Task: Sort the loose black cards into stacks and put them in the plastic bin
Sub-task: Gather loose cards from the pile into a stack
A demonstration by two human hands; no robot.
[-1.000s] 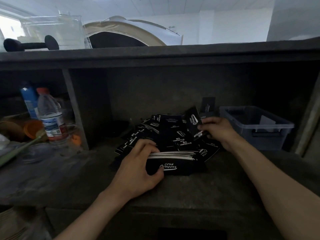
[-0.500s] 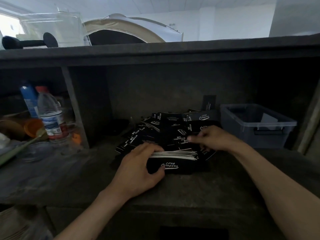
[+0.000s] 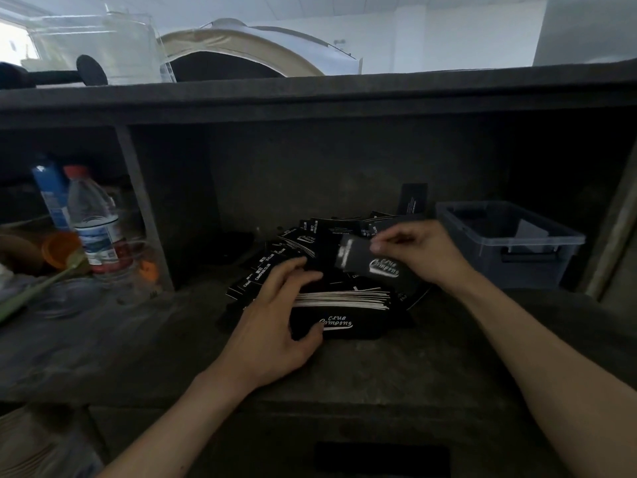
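A heap of loose black cards (image 3: 310, 246) with white "Camping Club" print lies at the back of the dark shelf. In front of it a neat stack of cards (image 3: 344, 301) stands on edge, white edges up, and my left hand (image 3: 275, 326) grips its left end. My right hand (image 3: 417, 253) pinches a single black card (image 3: 375, 267), blurred, just above the stack. The grey plastic bin (image 3: 537, 236) stands at the right, holding a white slip and something dark.
One black card (image 3: 412, 200) leans upright against the back wall. Left of a vertical divider (image 3: 144, 215) stand a water bottle (image 3: 94, 222), a blue bottle (image 3: 51, 191), an orange cup (image 3: 62, 248) and a glass bowl. A shelf board hangs overhead.
My right hand has pulled a card out of the heap and lifted it over the stack. My left hand stays on the stack's left end.
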